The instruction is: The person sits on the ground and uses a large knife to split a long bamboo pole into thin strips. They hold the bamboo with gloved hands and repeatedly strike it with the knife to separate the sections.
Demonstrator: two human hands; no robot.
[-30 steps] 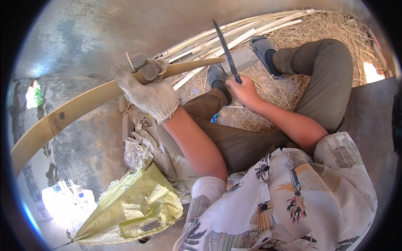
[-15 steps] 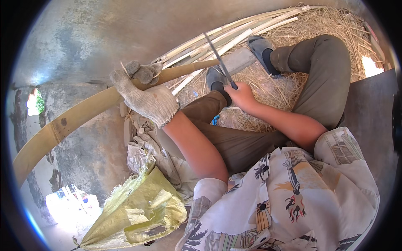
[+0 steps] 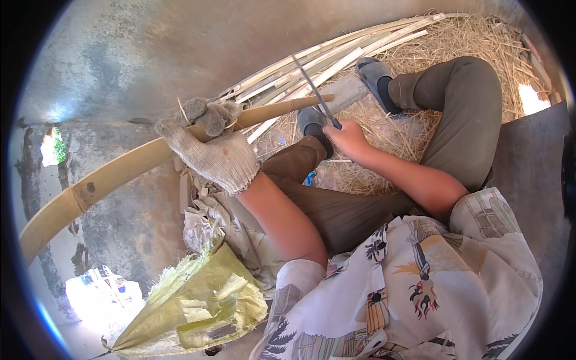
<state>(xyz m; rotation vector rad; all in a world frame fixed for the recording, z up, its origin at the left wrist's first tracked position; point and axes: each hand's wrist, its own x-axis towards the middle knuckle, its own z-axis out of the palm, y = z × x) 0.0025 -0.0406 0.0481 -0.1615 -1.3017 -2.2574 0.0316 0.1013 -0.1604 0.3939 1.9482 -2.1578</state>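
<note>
A long, curved bamboo strip (image 3: 114,172) runs from the far left to a spot above my left shoe. My left hand (image 3: 213,153), in a knitted glove with dark grey fingers, is wrapped round it. My bare right hand (image 3: 348,138) grips the dark handle of a knife (image 3: 313,87), its narrow blade pointing up and to the left. The blade crosses the strip close to its right end. Whether it cuts into the bamboo or only lies against it, I cannot tell.
Split bamboo strips (image 3: 354,53) lie along the wall on straw (image 3: 456,42). A flat block (image 3: 347,91) is between my shoes. On the left are a torn yellow woven sack (image 3: 210,306) and a crumpled pale cloth (image 3: 207,219). A dark panel (image 3: 534,144) stands to my right.
The bamboo strip has slid a little to the right, its end now reaching farther past the blade. My left hand and the knife sit slightly lower in the picture.
</note>
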